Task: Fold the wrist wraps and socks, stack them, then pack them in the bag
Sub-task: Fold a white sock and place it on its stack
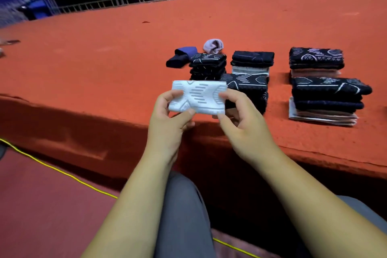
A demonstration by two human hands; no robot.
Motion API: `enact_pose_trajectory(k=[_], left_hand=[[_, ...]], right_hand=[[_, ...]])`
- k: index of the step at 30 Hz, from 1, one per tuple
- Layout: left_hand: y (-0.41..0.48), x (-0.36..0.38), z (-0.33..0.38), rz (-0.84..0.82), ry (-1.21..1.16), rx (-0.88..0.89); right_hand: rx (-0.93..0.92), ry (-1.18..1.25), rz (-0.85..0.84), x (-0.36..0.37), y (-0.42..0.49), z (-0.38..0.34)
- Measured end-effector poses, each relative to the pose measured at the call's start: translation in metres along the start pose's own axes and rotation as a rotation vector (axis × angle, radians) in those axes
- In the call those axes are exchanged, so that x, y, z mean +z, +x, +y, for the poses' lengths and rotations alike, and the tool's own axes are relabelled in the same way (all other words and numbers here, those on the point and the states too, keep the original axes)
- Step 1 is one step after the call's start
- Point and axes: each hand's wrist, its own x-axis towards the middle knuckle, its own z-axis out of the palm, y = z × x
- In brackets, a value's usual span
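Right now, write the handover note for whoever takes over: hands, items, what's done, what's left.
Left hand and right hand both pinch the white wrist wrap, held above the near edge of the table.
Done: five folded stacks on the table.
Left: stack this wrap; fold the blue sock and lilac sock lying behind the leftmost stack; pack everything. No bag in view.

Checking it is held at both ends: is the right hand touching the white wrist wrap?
Touching. The head view shows the right hand pinching the white wrist wrap at its right edge between thumb and fingers.
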Motion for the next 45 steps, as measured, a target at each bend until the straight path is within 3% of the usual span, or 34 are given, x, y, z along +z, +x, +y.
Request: enact_pose_trajectory(k=[4, 8, 16, 22, 28, 31, 36, 41, 45], left_hand=[[0.038, -0.006, 0.005, 0.024, -0.017, 0.000], [0.074, -0.006, 0.006, 0.000, -0.118, -0.140], [0.107, -0.009, -0.018, -0.094, 0.244, -0.252], [0.117, -0.015, -0.026, -0.034, 0.408, -0.154], [0.155, -0.026, -0.021, 0.086, 0.364, -0.126], [0.191, -0.030, -0.022, 0.085, 0.465, -0.104], [0.255, -0.024, -0.030, -0.050, 0.772, -0.113], [0.298, -0.018, -0.037, -0.331, 1.116, 0.000], [0.338, -0.025, -0.063, -0.373, 1.337, 0.064]], right_hand=[[0.027, 0.069, -0.084, 0.010, 0.014, 0.003], [-0.009, 0.001, -0.077, 0.011, 0.018, 0.014], [0.020, -0.047, -0.158, 0.013, 0.019, 0.019], [0.267, 0.030, -0.151, 0.009, 0.022, 0.016], [0.385, 0.050, -0.178, 0.009, 0.028, 0.013], [0.452, 0.084, -0.164, 0.010, 0.031, 0.013], [0.550, 0.134, -0.151, 0.009, 0.035, 0.013], [0.558, 0.134, -0.160, 0.009, 0.037, 0.015], [0.578, 0.133, -0.156, 0.006, 0.039, 0.014]])
